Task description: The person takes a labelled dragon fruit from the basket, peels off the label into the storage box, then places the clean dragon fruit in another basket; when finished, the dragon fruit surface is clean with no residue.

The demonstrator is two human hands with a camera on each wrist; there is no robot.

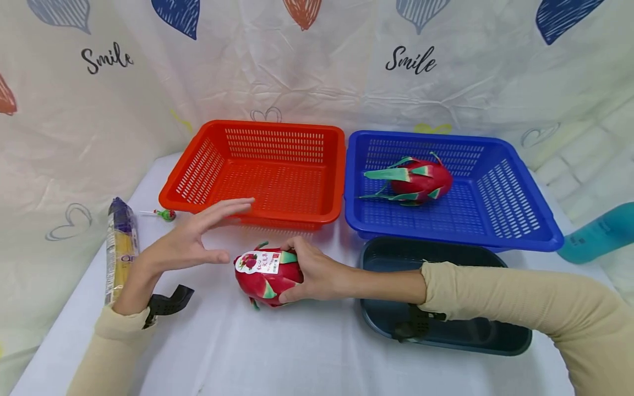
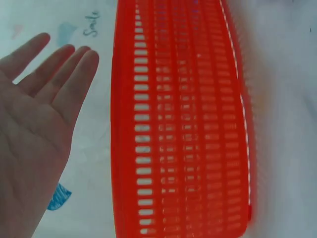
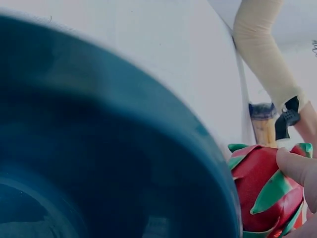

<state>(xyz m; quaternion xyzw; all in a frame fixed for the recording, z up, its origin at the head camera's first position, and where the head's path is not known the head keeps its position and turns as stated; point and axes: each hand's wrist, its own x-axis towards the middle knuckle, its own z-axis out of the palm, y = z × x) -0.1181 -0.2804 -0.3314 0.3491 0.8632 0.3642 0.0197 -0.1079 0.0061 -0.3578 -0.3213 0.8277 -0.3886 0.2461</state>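
Note:
A red dragon fruit [image 1: 252,286] with green scales and a white label lies on the white table in front of the red basket. My right hand [image 1: 317,269] grips its right end, with the thumb on the near side and the fingers over the far side. In the right wrist view, the thumb presses on the dragon fruit [image 3: 262,183]. To the left of the fruit, my left hand [image 1: 190,236] hovers with fingers extended, apart from it and holding nothing. The left wrist view shows this left hand [image 2: 39,109] spread beside the red basket [image 2: 119,148].
The red basket [image 1: 277,217] and a blue basket [image 1: 495,236] stand at the back; another dragon fruit [image 1: 426,179] lies in the blue one. A dark tray [image 1: 446,341] sits under my right forearm. At left lie a yellow-purple packet [image 1: 121,242] and a lollipop [image 1: 165,214]; a teal bottle [image 1: 599,234] is at right.

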